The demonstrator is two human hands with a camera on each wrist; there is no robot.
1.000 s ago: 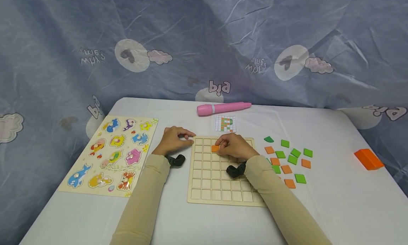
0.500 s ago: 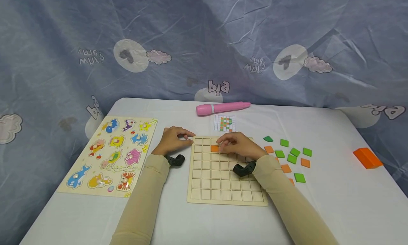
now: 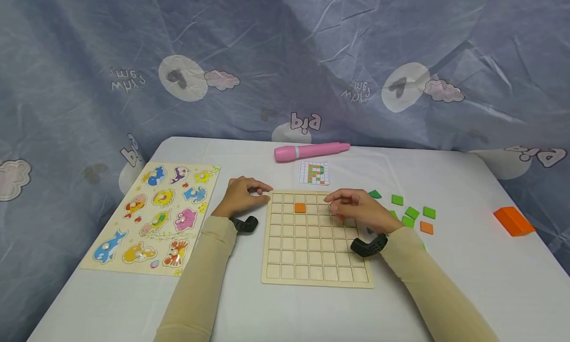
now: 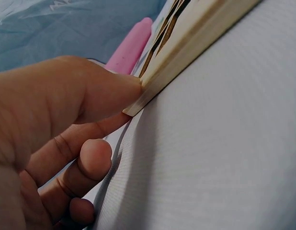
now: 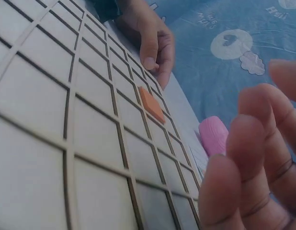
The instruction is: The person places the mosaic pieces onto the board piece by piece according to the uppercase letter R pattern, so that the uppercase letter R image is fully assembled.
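A wooden grid board (image 3: pixel 311 258) lies on the table in front of me. One orange tile (image 3: pixel 300 208) sits in a cell of its second row, also seen in the right wrist view (image 5: pixel 152 104). My right hand (image 3: pixel 342 206) hovers over the board's upper right cells with loosely bent fingers (image 5: pixel 253 163) and holds nothing. My left hand (image 3: pixel 260 192) rests at the board's upper left corner, its thumb (image 4: pixel 124 91) pressed against the board's edge (image 4: pixel 196 48). Loose green and orange tiles (image 3: pixel 411 213) lie to the right of the board.
A small pattern card (image 3: pixel 314 172) and a pink pen (image 3: pixel 311 151) lie beyond the board. An animal puzzle board (image 3: pixel 158 216) sits at the left, an orange block (image 3: pixel 513 220) at the far right. Patterned blue cloth hangs behind the table.
My right hand has let go of the orange tile, leaving it in its cell, and moved right toward the loose tiles. The left hand has stayed put.
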